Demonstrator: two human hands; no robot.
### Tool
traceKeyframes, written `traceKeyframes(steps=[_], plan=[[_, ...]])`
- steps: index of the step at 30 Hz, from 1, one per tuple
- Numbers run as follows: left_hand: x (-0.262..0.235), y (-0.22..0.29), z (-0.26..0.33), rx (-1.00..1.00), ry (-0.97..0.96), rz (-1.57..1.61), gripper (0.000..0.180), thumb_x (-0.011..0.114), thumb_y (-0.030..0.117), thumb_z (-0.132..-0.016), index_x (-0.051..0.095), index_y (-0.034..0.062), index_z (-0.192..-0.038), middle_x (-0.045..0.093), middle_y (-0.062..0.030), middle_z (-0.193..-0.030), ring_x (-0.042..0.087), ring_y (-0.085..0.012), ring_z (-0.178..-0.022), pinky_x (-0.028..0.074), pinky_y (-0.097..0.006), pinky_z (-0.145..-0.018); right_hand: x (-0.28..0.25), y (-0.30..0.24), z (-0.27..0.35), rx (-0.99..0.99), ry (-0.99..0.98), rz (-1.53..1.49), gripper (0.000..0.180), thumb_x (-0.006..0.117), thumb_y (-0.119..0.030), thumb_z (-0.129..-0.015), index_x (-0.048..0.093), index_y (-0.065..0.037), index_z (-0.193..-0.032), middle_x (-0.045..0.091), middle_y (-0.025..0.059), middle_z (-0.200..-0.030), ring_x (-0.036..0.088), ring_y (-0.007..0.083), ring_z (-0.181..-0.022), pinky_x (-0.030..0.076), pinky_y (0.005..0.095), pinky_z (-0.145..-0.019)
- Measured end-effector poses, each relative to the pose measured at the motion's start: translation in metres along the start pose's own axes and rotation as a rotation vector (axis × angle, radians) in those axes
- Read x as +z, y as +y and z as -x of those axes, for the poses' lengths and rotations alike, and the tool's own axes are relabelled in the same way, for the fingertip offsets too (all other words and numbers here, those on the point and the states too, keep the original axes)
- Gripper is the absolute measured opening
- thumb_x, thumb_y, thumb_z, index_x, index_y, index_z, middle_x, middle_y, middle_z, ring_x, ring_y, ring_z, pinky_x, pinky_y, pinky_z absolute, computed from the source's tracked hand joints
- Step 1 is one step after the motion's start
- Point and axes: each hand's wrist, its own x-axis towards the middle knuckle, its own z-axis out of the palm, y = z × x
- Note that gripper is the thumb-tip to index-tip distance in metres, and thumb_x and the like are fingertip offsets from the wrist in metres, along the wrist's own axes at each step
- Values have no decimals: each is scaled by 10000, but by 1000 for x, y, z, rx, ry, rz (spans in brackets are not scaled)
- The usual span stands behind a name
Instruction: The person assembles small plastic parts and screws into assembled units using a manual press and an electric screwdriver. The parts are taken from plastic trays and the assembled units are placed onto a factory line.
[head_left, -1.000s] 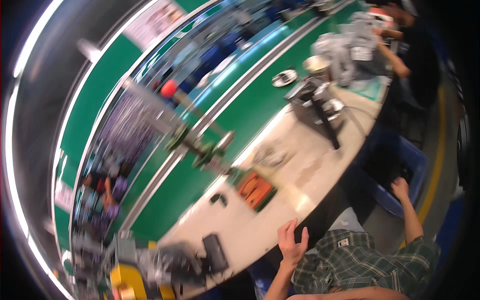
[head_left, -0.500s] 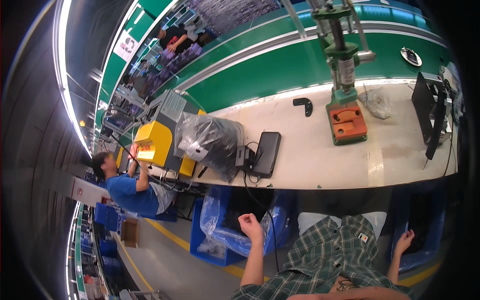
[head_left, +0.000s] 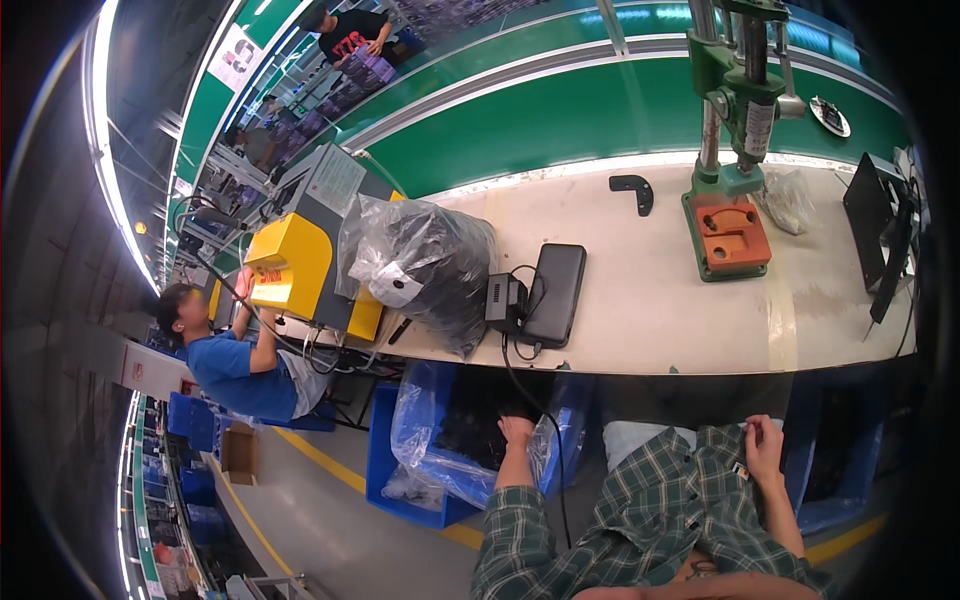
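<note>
My left hand (head_left: 516, 432) reaches down into a blue bin lined with clear plastic, over a heap of black parts (head_left: 485, 415). Its fingertips are lost among the dark pieces. Beside my lap, my right hand (head_left: 765, 450) is raised at the edge of the plaid shirt (head_left: 680, 480), fingers curled together; whatever they pinch, if anything, is too small to make out. On the bench lies a black, bent, L-shaped part (head_left: 634, 192). To its right stands a green hand press (head_left: 745, 110), with an orange fixture block (head_left: 733, 238) on its base.
A plastic bag of dark parts (head_left: 440, 270), a black power bank (head_left: 556, 293) and a black adapter (head_left: 505, 302) crowd the bench's left. Its cable hangs past my left arm. Another lined blue bin (head_left: 835, 450) stands right. A co-worker (head_left: 235, 350) sits by the yellow-grey machine (head_left: 300, 260).
My left hand has lowered forward into the bin. My right hand has come away from the right-hand bin to beside my lap. The whole view has shifted slightly.
</note>
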Motion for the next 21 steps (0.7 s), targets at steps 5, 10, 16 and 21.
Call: traceKeyframes(steps=[5,10,16,21], plan=[[-19,30,-10,-13,-34,46,572,641,341,-946,582,110,-1466,538,-153,-1547,460,-325,-1459,388,-501,-1155,-7,-32,-11,3,-35,10,80,621,15,-943,684,15,-993,696,142,-838,705,246,-711,540,338,-651],[-62,4,24,-4,48,-128,317,687,249,-903,774,32,-1118,716,-215,-1275,619,-341,-1288,521,-454,-999,-3,-101,-51,-255,-180,-140,107,692,14,-878,729,-11,-975,711,119,-835,692,250,-684,548,344,-643],[-194,-1,106,-208,267,1408,168,614,173,-1036,693,26,-1016,704,-33,-955,647,-126,-819,525,-284,-713,27,-163,-96,-618,-368,-353,197,742,-14,-817,761,-50,-1010,725,105,-839,699,266,-718,563,365,-669],[-325,99,182,191,-1,1468,147,611,38,-1027,709,-38,-1107,720,-35,-998,649,-101,-897,528,-249,-821,41,-240,-131,-879,-345,-433,467,803,-194,-878,675,-60,-1306,739,102,-1075,729,276,-875,600,370,-758]])
